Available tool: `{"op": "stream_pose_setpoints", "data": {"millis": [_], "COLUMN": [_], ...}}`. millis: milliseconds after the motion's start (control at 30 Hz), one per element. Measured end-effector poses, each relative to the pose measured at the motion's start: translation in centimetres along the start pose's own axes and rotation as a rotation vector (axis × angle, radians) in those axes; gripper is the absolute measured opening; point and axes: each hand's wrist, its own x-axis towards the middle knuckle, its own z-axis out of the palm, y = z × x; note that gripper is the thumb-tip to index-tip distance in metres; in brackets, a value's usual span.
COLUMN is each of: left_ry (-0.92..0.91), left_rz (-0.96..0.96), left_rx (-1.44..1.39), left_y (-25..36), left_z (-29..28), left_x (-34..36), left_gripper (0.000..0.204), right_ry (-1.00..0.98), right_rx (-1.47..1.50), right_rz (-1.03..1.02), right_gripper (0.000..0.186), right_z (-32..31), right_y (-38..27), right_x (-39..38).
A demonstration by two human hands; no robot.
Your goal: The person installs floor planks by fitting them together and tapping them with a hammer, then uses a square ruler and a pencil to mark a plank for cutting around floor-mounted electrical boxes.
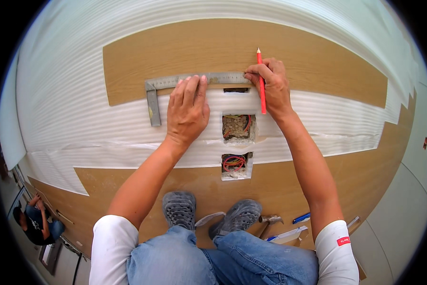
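My left hand (pixel 187 109) lies with outstretched fingers pressed on the long blade of a metal square (pixel 223 77), whose short arm points toward me at the left. My right hand (pixel 275 90) grips a red pencil (pixel 261 92), tip away from me, while its thumb and forefinger rest at the square's right end. The square sits along the near edge of a loose wood-look plank (pixel 318 57) on white foam underlay (pixel 66 104). Below the square are a small dark opening (pixel 236 90) and two square holes with coloured wires (pixel 236 127) (pixel 233 164).
My feet in grey clogs stand on laid planks (pixel 356 185). Near my right foot lie a hammer (pixel 272 219), a blue-handled tool (pixel 301 217) and other tools. Another person (pixel 35 228) crouches at the far left. Grey tiled floor (pixel 384 237) borders the planks at the right.
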Motion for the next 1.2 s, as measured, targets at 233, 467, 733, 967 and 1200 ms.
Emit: {"op": "stream_pose_setpoints", "data": {"millis": [233,467,733,967,1200], "left_ry": [-0.007,-0.013,0.007,0.013,-0.023], "left_rz": [-0.004,-0.010,-0.003,-0.003,0.001], "left_rx": [0.005,-0.005,-0.025,-0.037,-0.011], "left_y": [0.1,-0.1,-0.1,-0.1,-0.2], "left_z": [0.1,-0.2,-0.1,0.0,0.0], "left_x": [0.0,0.0,0.2,0.2,-0.1], "left_gripper": [0.062,0.062,0.061,0.062,0.069], "right_ry": [0.031,0.037,0.024,0.040,0.007], "right_rx": [-0.013,0.011,0.008,-0.011,0.195], "right_rz": [0.005,0.021,0.011,0.010,0.058], "right_gripper": [0.013,0.014,0.014,0.015,0.009], "right_z": [0.2,0.4,0.1,0.1,-1.0], "right_y": [-0.1,-0.3,-0.4,-0.2,-0.5], "right_x": [0.3,0.5,0.5,0.4,0.9]}}
